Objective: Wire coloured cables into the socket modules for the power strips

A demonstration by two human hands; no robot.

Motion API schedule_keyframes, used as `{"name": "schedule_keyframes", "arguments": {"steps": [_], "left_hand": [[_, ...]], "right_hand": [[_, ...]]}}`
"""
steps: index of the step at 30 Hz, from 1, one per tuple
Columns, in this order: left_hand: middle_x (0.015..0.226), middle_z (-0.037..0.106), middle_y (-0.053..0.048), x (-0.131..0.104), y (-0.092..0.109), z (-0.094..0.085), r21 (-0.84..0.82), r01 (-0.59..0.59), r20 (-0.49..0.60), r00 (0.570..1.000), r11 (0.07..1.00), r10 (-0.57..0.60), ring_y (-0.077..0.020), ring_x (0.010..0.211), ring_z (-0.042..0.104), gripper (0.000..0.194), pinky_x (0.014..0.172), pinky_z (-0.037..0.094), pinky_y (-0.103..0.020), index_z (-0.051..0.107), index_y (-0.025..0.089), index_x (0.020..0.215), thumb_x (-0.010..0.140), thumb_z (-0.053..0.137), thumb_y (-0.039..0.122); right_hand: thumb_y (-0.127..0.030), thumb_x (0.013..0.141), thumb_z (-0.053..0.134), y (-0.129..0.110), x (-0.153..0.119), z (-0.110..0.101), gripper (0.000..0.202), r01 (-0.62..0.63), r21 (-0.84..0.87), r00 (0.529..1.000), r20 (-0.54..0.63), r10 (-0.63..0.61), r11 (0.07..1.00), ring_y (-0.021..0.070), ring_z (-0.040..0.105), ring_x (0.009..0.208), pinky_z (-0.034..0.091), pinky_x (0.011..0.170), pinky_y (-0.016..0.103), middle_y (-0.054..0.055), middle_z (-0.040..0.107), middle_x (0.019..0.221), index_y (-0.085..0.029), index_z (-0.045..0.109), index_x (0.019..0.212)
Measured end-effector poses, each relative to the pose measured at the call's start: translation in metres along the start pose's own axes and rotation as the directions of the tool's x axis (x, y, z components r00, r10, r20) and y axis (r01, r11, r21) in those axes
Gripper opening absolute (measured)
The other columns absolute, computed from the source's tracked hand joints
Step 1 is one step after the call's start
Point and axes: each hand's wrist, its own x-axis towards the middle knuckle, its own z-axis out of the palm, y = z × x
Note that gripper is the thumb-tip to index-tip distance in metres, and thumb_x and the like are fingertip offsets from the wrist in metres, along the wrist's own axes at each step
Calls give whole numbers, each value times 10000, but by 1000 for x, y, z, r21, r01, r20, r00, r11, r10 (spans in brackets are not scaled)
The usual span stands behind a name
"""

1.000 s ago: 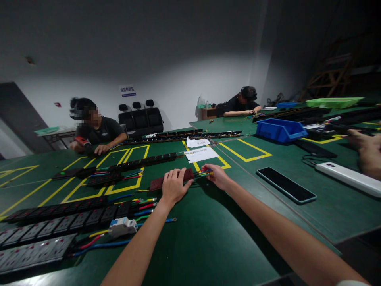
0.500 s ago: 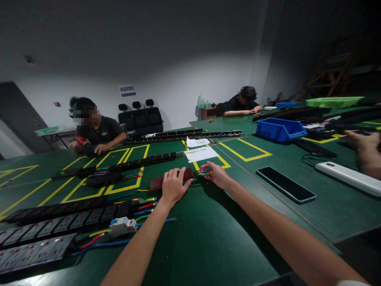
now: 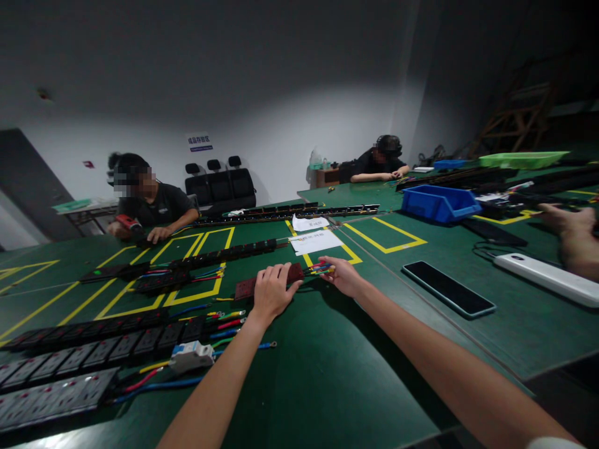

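Note:
A dark red, block-shaped part (image 3: 245, 288) lies on the green table. My left hand (image 3: 272, 290) is over its right half, fingers draped across the top and thumb along the near side, gripping it. Coloured wires (image 3: 314, 269) in red, blue, yellow and green run out of the block's right end. My right hand (image 3: 344, 277) pinches the far ends of these wires between thumb and fingers; the exact fingertip contact is too small to make out. A short yellow wire (image 3: 223, 299) shows at the block's left end.
Black socket strips (image 3: 107, 358) with lugged wires and a white circuit breaker (image 3: 193, 355) lie at left. A phone (image 3: 448, 288), a white power bank-like device (image 3: 547, 277) and a blue bin (image 3: 440, 204) stand at right. Paper sheets (image 3: 316, 242) lie ahead. Co-workers sit beyond; another person's hand (image 3: 571, 231) is at right.
My right hand has shifted very slightly, with the wires still in its fingers. My left hand stays on the red block. The whole view has moved a little.

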Motion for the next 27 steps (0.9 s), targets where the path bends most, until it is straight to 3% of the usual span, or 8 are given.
{"name": "schedule_keyframes", "arguments": {"steps": [11, 18, 23, 27], "left_hand": [[1212, 648, -118, -1, 2, -3, 9, 3, 6, 1000, 1000, -4, -274, 1065, 570, 561, 899, 411, -424, 548, 182, 1322, 988, 383, 601], [1184, 638, -120, -1, 2, -1, 69, 17, -10, 1000, 997, -17, -279, 1053, 560, 549, 900, 407, -427, 552, 180, 1332, 987, 404, 581], [1162, 645, -127, -2, 2, -1, 82, 42, -18, 999, 996, -41, -280, 1025, 572, 547, 873, 413, -422, 567, 179, 1319, 991, 387, 578], [1158, 650, -126, -2, 2, -1, 66, 37, -12, 999, 997, -36, -274, 1022, 579, 539, 874, 412, -418, 570, 180, 1313, 993, 390, 574]], "right_hand": [[-107, 957, 533, -1, -5, 1, 144, 17, -16, 1000, -3, -17, 1000, 107, 629, 510, 499, 429, 166, 52, 699, 667, -126, 674, 939], [-247, 945, 606, 1, -2, -1, 163, 9, -23, 999, 43, -8, 1000, 104, 631, 536, 531, 495, 176, 66, 714, 699, -135, 686, 857], [-112, 837, 688, 3, -2, -2, 32, 74, -53, 993, 98, -69, 996, 116, 654, 577, 536, 524, 182, 55, 718, 710, -141, 692, 825], [-112, 838, 698, 4, 0, -3, 38, 79, -48, 993, 92, -75, 996, 132, 677, 634, 563, 573, 206, 65, 723, 731, -139, 692, 811]]}}
